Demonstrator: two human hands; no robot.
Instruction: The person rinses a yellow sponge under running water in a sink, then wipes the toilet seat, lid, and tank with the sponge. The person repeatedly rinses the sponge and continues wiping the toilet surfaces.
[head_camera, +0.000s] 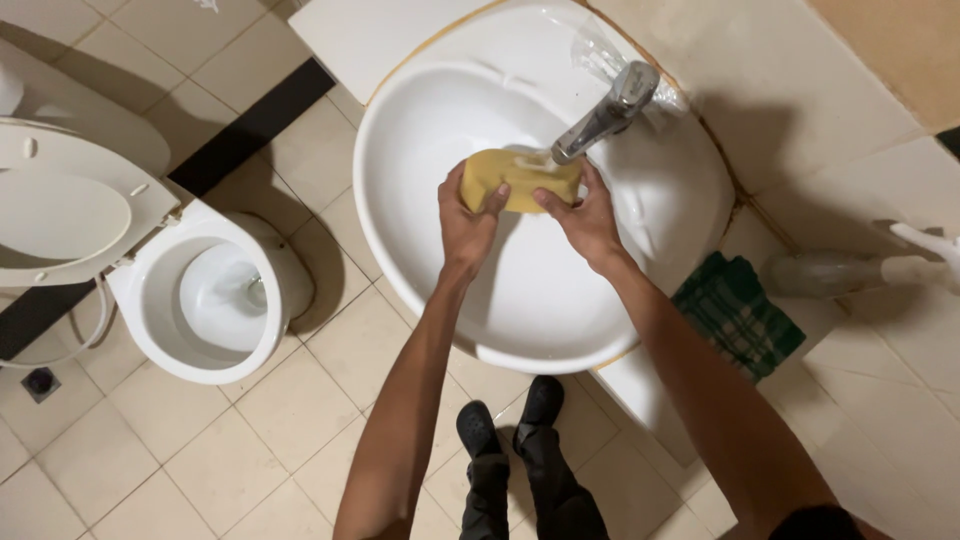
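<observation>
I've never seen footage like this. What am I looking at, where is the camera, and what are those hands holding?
The single picture comes from a camera worn on a person's head, looking straight down. No machine here: these are the person's own bare hands. The left hand and right hand both grip a yellow sponge under the metal tap of a white sink. Beside the sink lie a green checked cloth and a spray bottle. An open toilet stands on the tiled floor.
</observation>
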